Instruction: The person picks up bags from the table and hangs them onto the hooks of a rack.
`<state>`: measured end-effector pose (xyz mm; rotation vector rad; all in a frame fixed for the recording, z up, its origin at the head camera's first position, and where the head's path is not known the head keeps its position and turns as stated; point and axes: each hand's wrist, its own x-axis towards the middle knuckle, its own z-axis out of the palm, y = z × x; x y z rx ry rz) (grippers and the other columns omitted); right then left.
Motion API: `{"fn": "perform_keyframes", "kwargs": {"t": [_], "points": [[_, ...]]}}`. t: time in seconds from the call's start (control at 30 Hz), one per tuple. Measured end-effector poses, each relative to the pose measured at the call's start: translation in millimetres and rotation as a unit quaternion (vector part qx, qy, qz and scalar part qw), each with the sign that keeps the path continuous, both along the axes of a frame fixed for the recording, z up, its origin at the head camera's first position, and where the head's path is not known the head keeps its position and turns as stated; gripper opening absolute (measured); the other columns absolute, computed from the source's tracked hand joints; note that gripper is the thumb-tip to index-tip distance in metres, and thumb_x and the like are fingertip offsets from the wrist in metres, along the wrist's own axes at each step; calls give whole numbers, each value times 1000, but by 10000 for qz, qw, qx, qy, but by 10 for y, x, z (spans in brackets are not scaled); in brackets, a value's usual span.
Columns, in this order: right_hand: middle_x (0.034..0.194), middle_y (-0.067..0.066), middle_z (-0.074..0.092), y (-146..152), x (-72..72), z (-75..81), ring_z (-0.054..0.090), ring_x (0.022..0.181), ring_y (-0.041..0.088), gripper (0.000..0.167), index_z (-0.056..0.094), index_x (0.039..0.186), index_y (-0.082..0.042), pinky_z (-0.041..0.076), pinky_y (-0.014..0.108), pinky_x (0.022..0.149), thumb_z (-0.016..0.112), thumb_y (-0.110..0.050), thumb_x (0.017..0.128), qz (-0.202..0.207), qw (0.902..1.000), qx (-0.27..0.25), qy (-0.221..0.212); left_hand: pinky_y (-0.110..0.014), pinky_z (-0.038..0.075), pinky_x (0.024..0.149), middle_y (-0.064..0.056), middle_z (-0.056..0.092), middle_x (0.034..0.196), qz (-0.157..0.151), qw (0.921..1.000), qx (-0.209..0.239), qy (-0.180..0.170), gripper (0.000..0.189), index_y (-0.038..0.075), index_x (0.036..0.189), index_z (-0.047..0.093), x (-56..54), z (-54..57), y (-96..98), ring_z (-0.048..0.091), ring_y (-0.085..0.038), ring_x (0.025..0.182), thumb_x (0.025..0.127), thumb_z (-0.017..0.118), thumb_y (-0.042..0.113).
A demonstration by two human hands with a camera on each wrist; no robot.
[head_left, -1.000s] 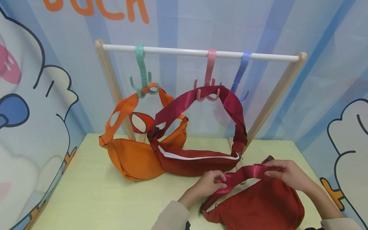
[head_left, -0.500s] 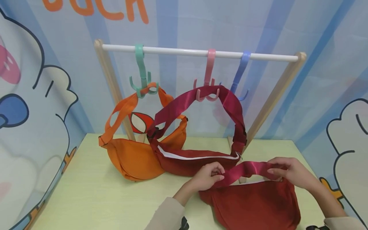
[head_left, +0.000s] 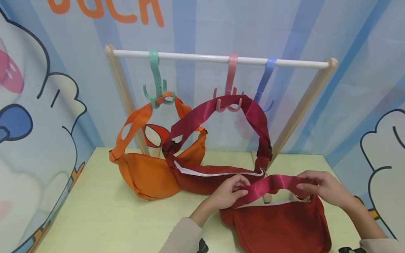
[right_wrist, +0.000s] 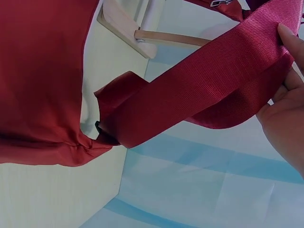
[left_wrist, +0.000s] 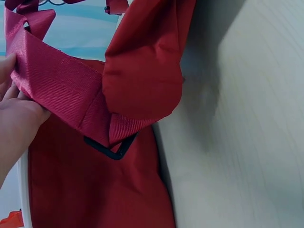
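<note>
A dark red waist bag (head_left: 281,226) stands at the table's front right, its wine-red strap (head_left: 280,182) raised in an arch above it. My left hand (head_left: 228,192) pinches the strap's left part between thumb and fingers. At the strap's right end, my right hand (head_left: 324,188) grips the webbing. In the left wrist view a black buckle (left_wrist: 111,148) hangs where the strap (left_wrist: 59,85) meets the bag (left_wrist: 142,76). From the right wrist view, the strap (right_wrist: 204,76) runs from the bag's corner up to my right hand (right_wrist: 287,107).
Behind stands a rack with a white bar (head_left: 196,57) and wooden posts. An orange waist bag (head_left: 148,174) hangs from the green hook (head_left: 155,73). Another dark red waist bag (head_left: 218,184) hangs from the pink hook (head_left: 231,73). The blue hook (head_left: 265,79) is on the right.
The held bag has swung from a tilt to nearly level. Both hands have risen slightly with the strap, the left one also moving a little, still holding it.
</note>
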<state>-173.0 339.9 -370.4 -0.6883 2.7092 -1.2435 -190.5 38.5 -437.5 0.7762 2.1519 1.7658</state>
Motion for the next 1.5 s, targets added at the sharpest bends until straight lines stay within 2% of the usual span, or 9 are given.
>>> {"fn": "perform_keyframes", "kwargs": {"t": [0.23, 0.47, 0.7, 0.93, 1.03, 1.3, 1.5], "points": [[81, 0, 63, 19, -28, 36, 63, 60, 19, 14, 61, 101, 1, 52, 34, 52, 58, -1, 87, 202, 9996, -186, -19, -20, 43, 74, 0, 58, 90, 69, 9997, 74, 223, 28, 10, 116, 52, -9, 59, -19, 53, -6, 82, 89, 58, 5], [78, 3, 64, 27, -44, 89, 62, 57, 19, 15, 61, 101, -2, 51, 33, 51, 56, 2, 87, 447, 9987, -199, 108, -22, 43, 84, -1, 57, 112, 68, 9986, -231, 472, 27, 10, 117, 57, -26, 126, -26, 53, -9, 98, 91, 57, 13], [78, 4, 64, 31, -45, 137, 63, 56, 20, 15, 60, 102, -1, 51, 32, 51, 54, 2, 89, 506, 9986, -169, -56, -22, 43, 83, -1, 59, 111, 177, 9984, -338, 409, 30, 9, 116, 60, -12, 216, -28, 53, -9, 97, 87, 62, 19], [72, 2, 60, 38, -45, 176, 57, 49, 16, 16, 58, 101, -3, 46, 29, 46, 55, 4, 87, 517, 9984, -57, 207, -21, 44, 76, 2, 61, 105, 141, 9985, -427, 322, 31, 10, 113, 62, 0, 323, -49, 53, -7, 91, 85, 66, 21], [69, 3, 58, 39, -41, 197, 56, 47, 16, 15, 57, 102, -3, 45, 29, 44, 54, 3, 88, 559, 9983, -51, 164, -20, 45, 74, 2, 63, 104, 135, 9986, -389, 326, 30, 10, 112, 63, -9, 353, -51, 54, -5, 87, 84, 67, 21], [69, 1, 59, 34, -24, 257, 55, 46, 16, 13, 57, 101, -3, 45, 30, 44, 57, -1, 88, 344, 9993, 122, 109, -19, 45, 72, -8, 64, 99, 142, 9988, -319, 348, 27, 4, 110, 62, -43, 406, -27, 56, -7, 83, 84, 66, 12], [72, -2, 58, 34, -38, 291, 53, 50, 14, 14, 59, 98, -7, 43, 27, 46, 61, -2, 85, 85, 9980, 473, 409, -20, 45, 73, -2, 63, 97, 137, 9978, -422, 498, 25, 8, 108, 62, -29, 474, -67, 55, -7, 85, 85, 66, 18]]}}
